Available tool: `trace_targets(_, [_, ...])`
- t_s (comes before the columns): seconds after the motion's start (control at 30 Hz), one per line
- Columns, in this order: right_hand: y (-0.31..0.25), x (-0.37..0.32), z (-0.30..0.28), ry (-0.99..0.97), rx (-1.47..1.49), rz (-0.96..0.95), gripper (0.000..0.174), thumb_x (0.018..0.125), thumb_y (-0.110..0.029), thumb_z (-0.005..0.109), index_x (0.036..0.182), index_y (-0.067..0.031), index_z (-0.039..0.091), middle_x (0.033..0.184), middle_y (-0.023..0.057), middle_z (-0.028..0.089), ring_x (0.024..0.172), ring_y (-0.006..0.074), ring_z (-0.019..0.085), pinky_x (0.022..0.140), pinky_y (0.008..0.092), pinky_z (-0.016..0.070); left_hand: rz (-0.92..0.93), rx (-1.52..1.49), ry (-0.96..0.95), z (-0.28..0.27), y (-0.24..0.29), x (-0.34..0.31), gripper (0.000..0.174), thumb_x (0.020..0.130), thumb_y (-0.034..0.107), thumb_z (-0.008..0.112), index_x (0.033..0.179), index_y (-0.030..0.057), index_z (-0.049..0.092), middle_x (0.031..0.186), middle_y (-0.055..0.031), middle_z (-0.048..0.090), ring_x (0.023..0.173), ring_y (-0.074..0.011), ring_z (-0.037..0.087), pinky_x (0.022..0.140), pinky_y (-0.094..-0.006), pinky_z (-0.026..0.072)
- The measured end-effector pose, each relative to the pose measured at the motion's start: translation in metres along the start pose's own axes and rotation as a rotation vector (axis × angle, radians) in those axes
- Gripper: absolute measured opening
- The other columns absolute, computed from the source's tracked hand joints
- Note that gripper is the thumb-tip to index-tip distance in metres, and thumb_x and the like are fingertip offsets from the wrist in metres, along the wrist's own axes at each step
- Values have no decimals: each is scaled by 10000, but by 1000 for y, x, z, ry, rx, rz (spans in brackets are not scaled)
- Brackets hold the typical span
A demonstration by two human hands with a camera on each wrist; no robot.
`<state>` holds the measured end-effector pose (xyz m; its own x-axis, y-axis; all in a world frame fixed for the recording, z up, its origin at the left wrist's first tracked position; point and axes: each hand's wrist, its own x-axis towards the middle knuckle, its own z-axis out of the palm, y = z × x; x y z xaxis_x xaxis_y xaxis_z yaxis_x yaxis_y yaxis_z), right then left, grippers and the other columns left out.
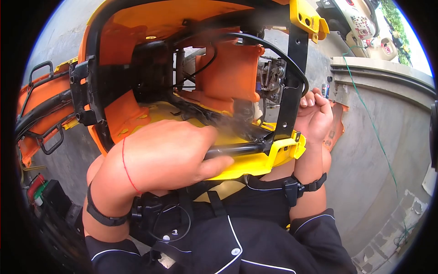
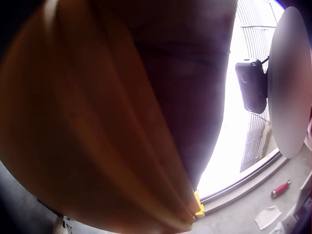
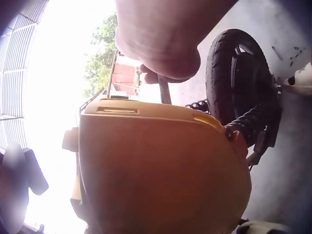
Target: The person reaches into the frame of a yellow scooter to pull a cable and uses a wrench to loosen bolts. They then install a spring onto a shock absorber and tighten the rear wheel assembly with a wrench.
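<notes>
In the head view a black tubular frame (image 1: pixel 297 73) with orange panels (image 1: pixel 226 71) and a yellow body panel (image 1: pixel 248 165) lies tipped before the lap. My left hand (image 1: pixel 166 153) reaches over its near edge, blurred. The thumb (image 1: pixel 216 167) lies along a black tube (image 1: pixel 239 149) that comes out between thumb and forefinger; the other fingers are hidden. At the frame's right side is my right hand (image 1: pixel 315 118), with bent fingers beside the upright and a black cable (image 1: pixel 278 50). Whether it holds the cable I cannot tell. The right wrist view shows this hand (image 3: pixel 161 53) above the yellow-orange panel (image 3: pixel 161 156).
A wheel with a black tire (image 3: pixel 214 73) and coil spring (image 3: pixel 248 119) stands beyond the panel. Black racks (image 1: pixel 54 137) project at left. A can (image 1: pixel 325 90), green cord (image 1: pixel 365 109) and concrete ledge (image 1: pixel 388 77) are at right. A red-handled tool (image 2: pixel 280 190) lies on the floor.
</notes>
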<state>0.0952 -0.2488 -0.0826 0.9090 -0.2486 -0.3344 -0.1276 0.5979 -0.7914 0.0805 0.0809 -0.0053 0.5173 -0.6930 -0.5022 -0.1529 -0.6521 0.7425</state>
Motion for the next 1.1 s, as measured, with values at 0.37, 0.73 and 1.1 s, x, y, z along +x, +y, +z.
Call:
trace_targets(0.37, [39, -1, 27, -354, 287, 582, 373, 924, -204, 402, 1121, -19, 660, 1032, 153, 726, 933, 291, 716, 868, 462, 604, -133, 14, -112, -8, 7, -1, 531, 959, 535, 581, 907, 10, 634, 757, -231, 662, 750, -445, 653, 681, -528, 503])
trace_targets(0.73, [37, 7, 30, -358, 387, 632, 432, 889, -217, 449, 1198, 6, 652, 1084, 186, 727, 974, 326, 720, 893, 485, 601, -56, 12, -37, -4, 5, -3, 522, 962, 517, 583, 903, 2, 638, 758, -233, 663, 744, -441, 653, 681, -527, 503])
trace_targets(1.1, [23, -1, 27, -313, 228, 560, 336, 940, -195, 418, 1101, -19, 655, 1037, 149, 715, 944, 294, 708, 859, 474, 606, -42, 8, -24, -3, 4, -1, 521, 961, 514, 588, 905, -1, 637, 748, -231, 661, 738, -440, 656, 680, -524, 506])
